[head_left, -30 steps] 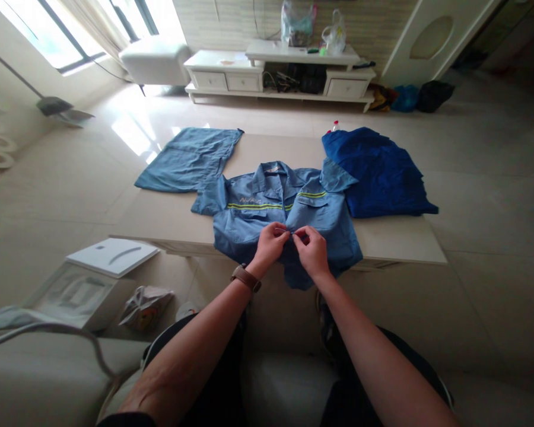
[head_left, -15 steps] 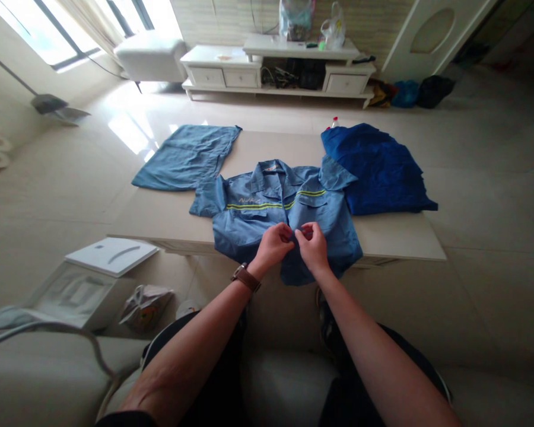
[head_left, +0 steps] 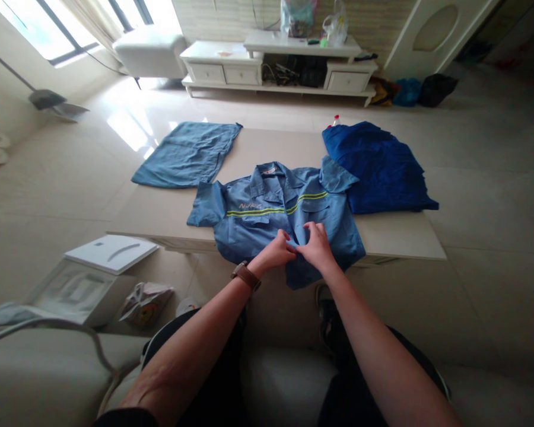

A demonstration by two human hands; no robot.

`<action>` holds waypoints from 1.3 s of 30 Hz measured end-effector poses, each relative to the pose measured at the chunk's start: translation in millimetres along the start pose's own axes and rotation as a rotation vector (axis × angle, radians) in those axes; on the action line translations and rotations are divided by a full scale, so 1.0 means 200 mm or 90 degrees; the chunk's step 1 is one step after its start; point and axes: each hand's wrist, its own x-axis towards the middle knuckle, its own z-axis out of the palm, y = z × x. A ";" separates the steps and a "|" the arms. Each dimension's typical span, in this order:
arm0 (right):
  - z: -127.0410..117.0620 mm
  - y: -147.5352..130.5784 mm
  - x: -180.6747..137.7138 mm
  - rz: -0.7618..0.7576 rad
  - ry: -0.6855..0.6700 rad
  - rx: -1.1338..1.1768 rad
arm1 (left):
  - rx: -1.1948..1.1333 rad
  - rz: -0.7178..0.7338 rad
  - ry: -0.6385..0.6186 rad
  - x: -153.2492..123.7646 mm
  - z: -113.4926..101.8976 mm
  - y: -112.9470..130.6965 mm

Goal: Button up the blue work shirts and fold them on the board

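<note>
A blue short-sleeved work shirt with yellow stripes, chest pockets and a collar lies front up on the low table. Its lower hem hangs over the near edge. My left hand, with a brown-strapped watch on the wrist, pinches the shirt's front opening. My right hand is right beside it, thumb and fingers closed on the other front edge, some fingers raised. The fingertips of both hands almost meet at the placket. Whether a button is between them is too small to make out.
Folded light-blue cloth lies at the table's left, a dark-blue garment at its right. A small bottle with a red cap stands behind it. A white box and a plastic bag sit on the floor at left.
Both hands have shifted slightly down along the shirt front and the right fingers have spread more. The shirt's front edges are pulled a little toward me.
</note>
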 end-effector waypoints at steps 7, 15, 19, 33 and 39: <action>-0.08 -0.08 -0.02 -0.050 -0.018 -0.113 | 0.118 -0.001 0.003 -0.03 0.00 0.04; -0.10 -0.12 -0.03 -0.031 -0.061 -0.177 | 0.133 0.016 -0.015 -0.02 0.00 0.04; -0.09 -0.12 -0.04 -0.047 -0.113 -0.192 | 0.136 0.031 -0.010 -0.03 -0.01 0.04; -0.08 -0.05 0.02 0.004 0.016 -0.061 | 0.292 0.048 -0.025 -0.03 -0.05 0.05; -0.04 -0.05 0.03 0.097 0.102 0.112 | 0.366 0.033 0.079 -0.03 -0.05 0.03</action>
